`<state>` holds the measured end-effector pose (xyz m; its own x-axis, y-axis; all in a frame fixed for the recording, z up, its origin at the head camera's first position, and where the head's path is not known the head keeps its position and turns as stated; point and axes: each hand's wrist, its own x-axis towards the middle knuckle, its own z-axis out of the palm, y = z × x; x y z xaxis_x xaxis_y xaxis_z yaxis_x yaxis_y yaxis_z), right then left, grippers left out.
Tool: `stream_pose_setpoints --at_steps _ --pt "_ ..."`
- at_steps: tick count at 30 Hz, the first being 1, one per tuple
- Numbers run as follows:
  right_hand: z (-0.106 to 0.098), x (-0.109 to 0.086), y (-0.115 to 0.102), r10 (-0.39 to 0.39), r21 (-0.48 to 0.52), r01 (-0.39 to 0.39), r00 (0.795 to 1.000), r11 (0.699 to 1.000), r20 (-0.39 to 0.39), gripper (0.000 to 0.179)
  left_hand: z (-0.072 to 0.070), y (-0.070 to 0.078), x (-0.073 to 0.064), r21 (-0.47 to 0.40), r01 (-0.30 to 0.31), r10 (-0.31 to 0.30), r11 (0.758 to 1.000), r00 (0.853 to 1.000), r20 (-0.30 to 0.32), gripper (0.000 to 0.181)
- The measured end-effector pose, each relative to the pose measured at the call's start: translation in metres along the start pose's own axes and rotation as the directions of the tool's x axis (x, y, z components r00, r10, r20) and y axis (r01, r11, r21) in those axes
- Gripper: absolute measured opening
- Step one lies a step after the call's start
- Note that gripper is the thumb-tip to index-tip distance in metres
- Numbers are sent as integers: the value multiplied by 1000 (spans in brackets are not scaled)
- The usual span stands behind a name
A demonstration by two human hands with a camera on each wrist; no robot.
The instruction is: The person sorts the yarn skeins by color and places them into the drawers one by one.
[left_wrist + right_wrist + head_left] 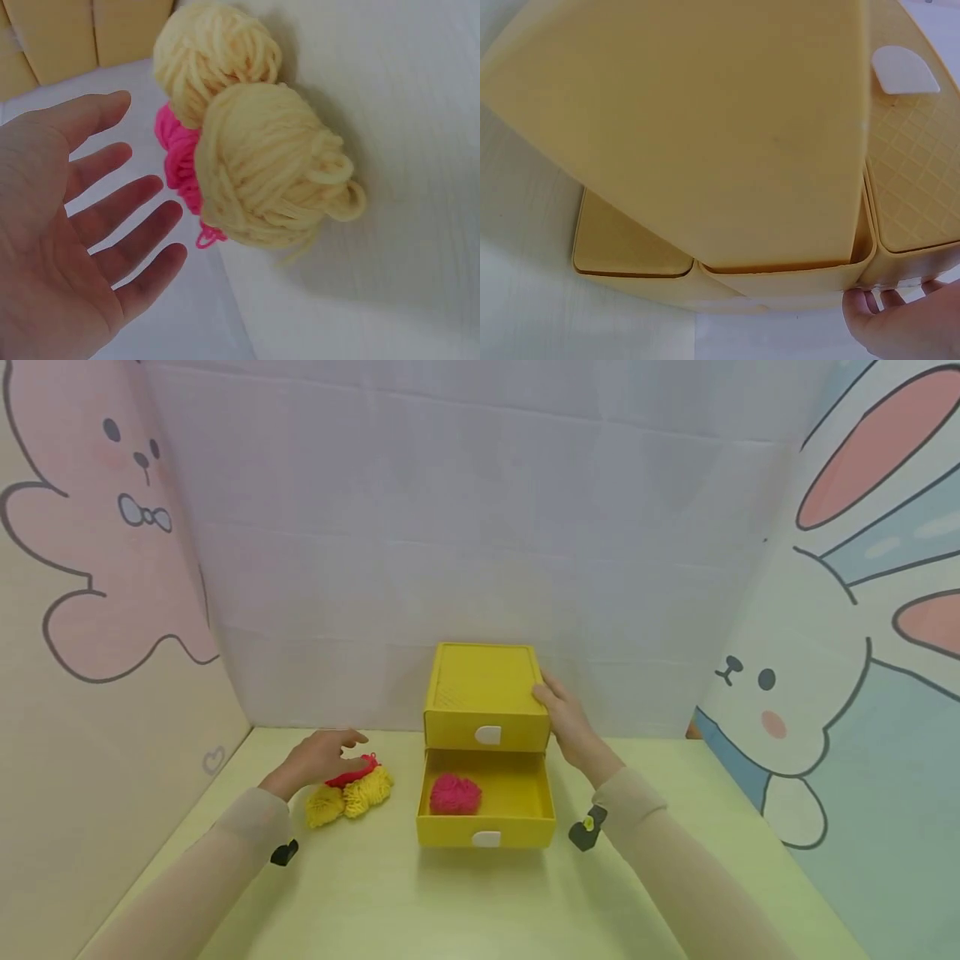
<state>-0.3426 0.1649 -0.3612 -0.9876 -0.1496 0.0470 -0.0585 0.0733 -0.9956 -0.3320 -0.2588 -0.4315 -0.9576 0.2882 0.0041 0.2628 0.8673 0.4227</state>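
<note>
Head view: yellow box (483, 681) stands at the far side of the table (360, 893), drawer fronts facing the person, so contents are reachable. One drawer (528, 832) is pulled out toward the near side; pink yarn ball (455, 796) sits in its left part. Right hand (567, 718) is on the box's right side, thumb at the top edge, fingers along the wall. Looks like bracing, probably so the box doesn't slide. Left hand (318, 756) is over the yarn pile on the left: red yarn (351, 775) on the far side, two yellow yarn balls (367, 792) nearer, bunched together, likely for easy picking.

Left wrist view: left hand is released, fingers spread beside the pile, holding nothing (the red yarn reads pink here).

Right wrist view: right hand presses the box wall, not clenched; fingertips partly hidden. Closed drawers sit above and below the pulled-out one.
</note>
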Motion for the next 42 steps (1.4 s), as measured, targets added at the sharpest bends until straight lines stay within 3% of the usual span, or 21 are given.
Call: stream_pose_setpoints --at_steps 10,18,26,31,42 --pt "1 1 -2 11 -30 -11 1000 1000 -2 68 13 -18 3 60 49 -52 997 997 57 43" --pt "0 -1 -1 5 -24 -5 1000 1000 8 66 22 -24 12 40 63 -65 997 995 73 40" --pt "1 0 2 2 -15 -2 1000 1000 2 67 20 -31 13 31 64 -64 997 998 8 48" --pt "1 1 3 6 -29 -6 1000 1000 -1 67 5 -22 10 44 6 -4 999 999 -46 46" --pt "-2 0 1 3 -30 -3 1000 1000 6 66 -22 28 3 2 -121 121 993 991 -59 43"
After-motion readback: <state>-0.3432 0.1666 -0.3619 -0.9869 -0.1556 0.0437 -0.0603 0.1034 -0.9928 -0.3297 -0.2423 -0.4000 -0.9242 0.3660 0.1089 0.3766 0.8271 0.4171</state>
